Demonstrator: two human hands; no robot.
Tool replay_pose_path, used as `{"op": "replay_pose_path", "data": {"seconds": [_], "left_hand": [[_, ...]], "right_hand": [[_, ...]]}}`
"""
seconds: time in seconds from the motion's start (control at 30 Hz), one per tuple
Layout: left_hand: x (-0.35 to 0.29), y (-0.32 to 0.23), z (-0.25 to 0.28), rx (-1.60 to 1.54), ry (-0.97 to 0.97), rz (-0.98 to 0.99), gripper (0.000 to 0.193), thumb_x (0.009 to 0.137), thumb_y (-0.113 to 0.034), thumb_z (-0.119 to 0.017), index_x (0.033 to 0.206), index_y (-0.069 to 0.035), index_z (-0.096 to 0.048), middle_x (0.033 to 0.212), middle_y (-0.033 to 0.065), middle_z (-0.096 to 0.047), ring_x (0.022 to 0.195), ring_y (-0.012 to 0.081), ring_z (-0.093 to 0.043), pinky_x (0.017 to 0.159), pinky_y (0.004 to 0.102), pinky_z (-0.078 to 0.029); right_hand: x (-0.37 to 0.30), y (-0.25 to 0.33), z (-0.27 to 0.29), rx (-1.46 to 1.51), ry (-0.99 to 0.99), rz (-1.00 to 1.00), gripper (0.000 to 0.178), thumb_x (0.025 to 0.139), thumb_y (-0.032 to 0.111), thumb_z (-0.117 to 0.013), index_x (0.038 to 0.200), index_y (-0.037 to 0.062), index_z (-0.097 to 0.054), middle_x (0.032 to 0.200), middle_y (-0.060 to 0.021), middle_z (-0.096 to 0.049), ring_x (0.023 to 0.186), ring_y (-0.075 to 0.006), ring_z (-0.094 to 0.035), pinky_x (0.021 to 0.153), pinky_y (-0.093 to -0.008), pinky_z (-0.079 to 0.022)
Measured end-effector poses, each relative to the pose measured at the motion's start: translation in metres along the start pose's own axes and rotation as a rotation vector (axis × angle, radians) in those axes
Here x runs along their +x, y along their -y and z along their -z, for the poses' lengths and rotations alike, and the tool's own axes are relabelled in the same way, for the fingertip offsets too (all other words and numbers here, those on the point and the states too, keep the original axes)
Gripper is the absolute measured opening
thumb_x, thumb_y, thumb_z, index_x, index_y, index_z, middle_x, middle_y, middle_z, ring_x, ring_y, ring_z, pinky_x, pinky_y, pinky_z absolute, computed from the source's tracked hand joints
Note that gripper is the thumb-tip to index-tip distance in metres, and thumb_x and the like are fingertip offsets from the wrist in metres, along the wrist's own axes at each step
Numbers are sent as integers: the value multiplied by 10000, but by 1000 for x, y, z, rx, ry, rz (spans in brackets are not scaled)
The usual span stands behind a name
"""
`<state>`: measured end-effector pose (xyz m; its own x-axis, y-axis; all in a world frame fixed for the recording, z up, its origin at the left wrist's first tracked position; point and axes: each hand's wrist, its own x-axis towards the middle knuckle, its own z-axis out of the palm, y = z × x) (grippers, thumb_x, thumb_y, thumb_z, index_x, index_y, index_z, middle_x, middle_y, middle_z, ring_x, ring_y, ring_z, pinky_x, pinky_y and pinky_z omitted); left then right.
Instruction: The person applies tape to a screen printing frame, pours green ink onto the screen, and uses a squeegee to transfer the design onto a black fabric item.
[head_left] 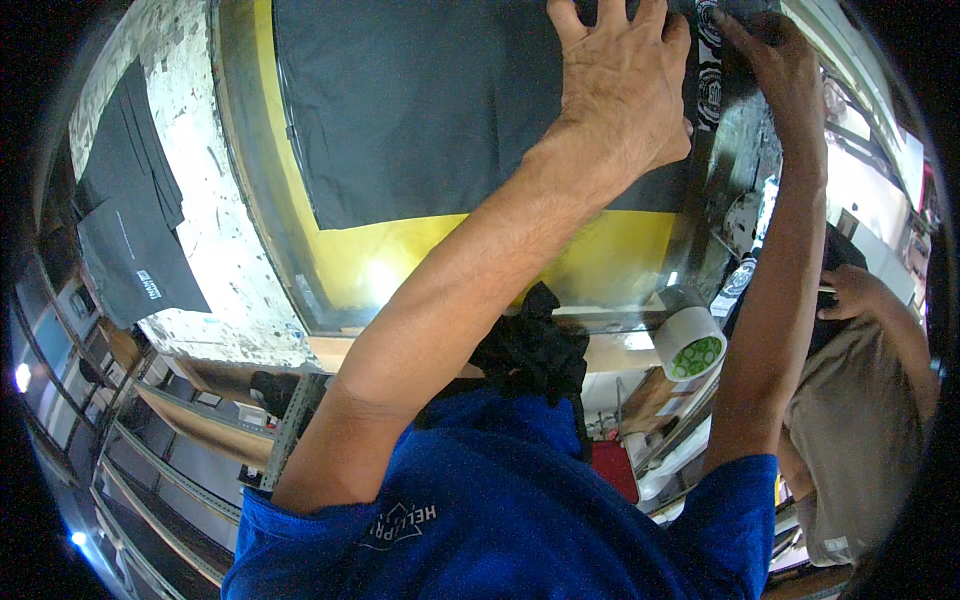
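A sheet of black cloth point(400, 110) lies flat on a yellow surface with a clear border. My left hand point(625, 85) rests on its right part, fingers spread and bent, with the fingertips near the top edge of the picture. Along the cloth's right side runs a black strip with a white pattern point(710, 75). My right hand point(780, 50) is at the strip's upper end, one digit stretched toward it. The rest of its fingers are hidden, so I cannot tell whether it grips the strip.
Folded black garments point(140, 250) lie on a paint-flecked white board point(240, 330) at left. A white roll with a green inside point(668, 342) sits at the near table edge, by bunched black cloth point(540, 350). Another person point(850, 430) stands at right. Metal shelving point(190, 450) is lower left.
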<state>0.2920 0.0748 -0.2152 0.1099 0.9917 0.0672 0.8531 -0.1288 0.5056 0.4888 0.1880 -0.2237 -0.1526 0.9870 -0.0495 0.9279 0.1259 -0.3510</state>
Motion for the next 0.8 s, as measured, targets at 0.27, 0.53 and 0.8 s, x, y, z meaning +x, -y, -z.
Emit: {"op": "replay_pose_path", "data": {"seconds": [0.27, 0.53, 0.8], "left_hand": [[2, 3, -8, 13, -80, 20, 759, 718, -283, -808, 1391, -41, -554, 1486, 144, -463, 1348, 319, -380, 1018, 556, -293], [1, 8, -25, 54, -105, 29, 753, 716, -291, -798, 1389, -48, -561, 1490, 135, -465, 1350, 314, -377, 1023, 549, -293], [-4, 2, -4, 19, -42, 16, 762, 718, -318, -812, 1387, -54, -562, 1496, 134, -459, 1354, 314, -373, 1035, 556, -294]], "right_hand": [[9, 55, -9, -25, -218, -155, 632, 781, 488, -832, 1038, -65, -669, 951, -246, -719, 923, -384, -701, 793, -468, -535], [-22, 59, 1, -105, -161, -59, 649, 762, 429, -832, 1181, -27, -636, 1044, -231, -679, 986, -372, -647, 854, -473, -491], [-43, 16, 4, -283, 79, -81, 744, 747, 503, -863, 1188, -44, -617, 1118, -241, -708, 1030, -350, -698, 887, -444, -533]]}}
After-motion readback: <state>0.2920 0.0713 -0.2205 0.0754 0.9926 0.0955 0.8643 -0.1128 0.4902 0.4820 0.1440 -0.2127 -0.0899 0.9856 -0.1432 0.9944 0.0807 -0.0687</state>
